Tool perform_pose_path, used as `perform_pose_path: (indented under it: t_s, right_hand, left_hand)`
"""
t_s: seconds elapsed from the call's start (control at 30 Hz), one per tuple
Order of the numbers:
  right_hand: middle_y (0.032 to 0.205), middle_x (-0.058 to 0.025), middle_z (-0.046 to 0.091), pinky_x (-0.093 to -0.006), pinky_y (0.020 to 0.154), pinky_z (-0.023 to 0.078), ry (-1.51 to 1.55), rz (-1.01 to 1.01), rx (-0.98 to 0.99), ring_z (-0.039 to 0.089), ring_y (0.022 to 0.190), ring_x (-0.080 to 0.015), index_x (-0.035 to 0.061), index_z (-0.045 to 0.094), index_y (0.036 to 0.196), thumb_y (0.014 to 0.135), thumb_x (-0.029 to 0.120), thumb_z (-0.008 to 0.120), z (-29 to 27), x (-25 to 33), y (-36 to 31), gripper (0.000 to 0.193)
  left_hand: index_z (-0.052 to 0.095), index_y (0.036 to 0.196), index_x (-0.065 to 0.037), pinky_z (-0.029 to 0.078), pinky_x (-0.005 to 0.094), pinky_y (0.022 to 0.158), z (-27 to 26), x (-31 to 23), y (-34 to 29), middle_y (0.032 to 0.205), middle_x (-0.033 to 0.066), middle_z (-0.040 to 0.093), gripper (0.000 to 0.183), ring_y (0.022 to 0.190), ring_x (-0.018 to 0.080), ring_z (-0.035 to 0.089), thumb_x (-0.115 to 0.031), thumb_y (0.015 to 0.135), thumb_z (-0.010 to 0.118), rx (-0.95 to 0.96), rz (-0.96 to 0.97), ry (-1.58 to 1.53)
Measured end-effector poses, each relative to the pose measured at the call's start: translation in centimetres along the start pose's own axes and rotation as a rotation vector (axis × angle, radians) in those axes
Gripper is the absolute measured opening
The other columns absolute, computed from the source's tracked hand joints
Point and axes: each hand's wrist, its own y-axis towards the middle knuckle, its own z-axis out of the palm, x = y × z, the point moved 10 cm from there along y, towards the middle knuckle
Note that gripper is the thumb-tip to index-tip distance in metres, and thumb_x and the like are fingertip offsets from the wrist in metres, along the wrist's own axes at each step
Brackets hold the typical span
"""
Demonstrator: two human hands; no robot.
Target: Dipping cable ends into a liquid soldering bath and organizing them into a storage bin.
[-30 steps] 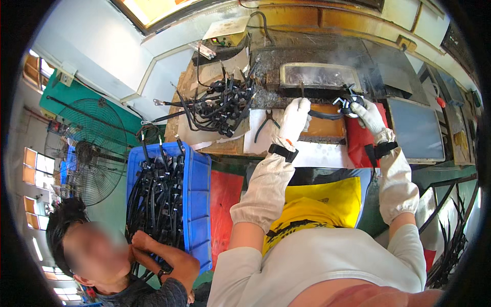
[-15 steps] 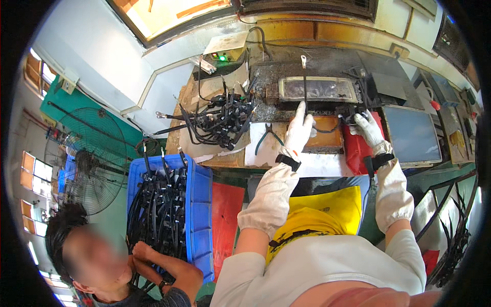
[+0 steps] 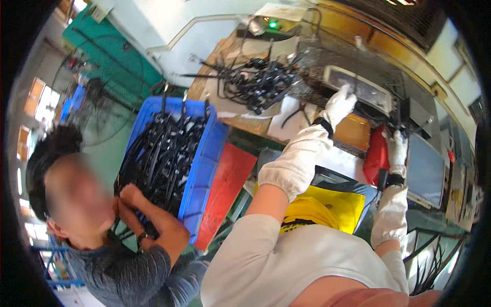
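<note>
My left hand (image 3: pixel 340 106), in a white glove, pinches a thin black cable (image 3: pixel 356 71) that stands up with a ring terminal (image 3: pixel 358 42) at its top. That hand is in front of a rectangular metal-framed trough (image 3: pixel 328 77) with a dull grey surface. My gloved right hand (image 3: pixel 397 148) is closed on a black connector part (image 3: pixel 395 124), partly hidden by the fingers. Beside it lies a red pouch-like thing (image 3: pixel 375 158). An amber shallow tray (image 3: pixel 353 134) sits between my hands.
Tangled black cables (image 3: pixel 258 84) lie on the bench, with dark-handled pliers (image 3: pixel 294 115) nearby. A blue crate (image 3: pixel 200 169) of cables stands at left, next to a seated person (image 3: pixel 117 240) and a red board (image 3: pixel 227 187). A control box with a green light (image 3: pixel 273 24) is behind.
My view has swung left and tilted, so the bench now slants down to the right. Both hands keep their hold. The seated person shows more fully.
</note>
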Motion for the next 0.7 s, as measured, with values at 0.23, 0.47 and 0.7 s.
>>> perform_pose_path:
  t_s: [0.23,0.47,0.7]
  right_hand:
    - [0.124,-0.0126,0.047,-0.0410,0.090,0.045,-0.064,0.034,0.106,0.048,0.113,-0.0300,0.0008,0.041,0.124,0.089,0.016,0.051,1.8,0.8,0.2,0.040]
    - [0.122,-0.0128,0.050,-0.0354,0.095,0.039,-0.400,0.017,-0.031,0.049,0.112,-0.0237,-0.0055,0.047,0.120,0.090,0.023,0.048,0.2,0.8,-0.1,0.041]
    - [0.125,-0.0135,0.046,-0.0418,0.098,0.038,-0.151,0.024,-0.012,0.045,0.115,-0.0258,-0.0059,0.043,0.123,0.090,0.028,0.047,-0.1,0.3,-0.4,0.048]
  left_hand:
    - [0.044,0.118,-0.005,0.036,0.0428,0.092,-13.6,-2.7,-5.7,0.118,0.0180,0.045,0.051,0.110,0.0340,0.043,-0.030,0.076,0.060,-0.498,0.198,0.756]
    - [0.038,0.129,-0.012,0.019,0.0593,0.099,-21.1,-1.4,-10.4,0.128,0.0215,0.036,0.084,0.117,0.0445,0.032,-0.040,0.056,0.070,-0.570,0.308,1.352]
    - [0.040,0.128,-0.026,0.018,0.0613,0.098,-23.2,1.8,-9.0,0.130,0.0195,0.033,0.084,0.118,0.0414,0.031,-0.038,0.053,0.076,-0.467,0.253,1.418]
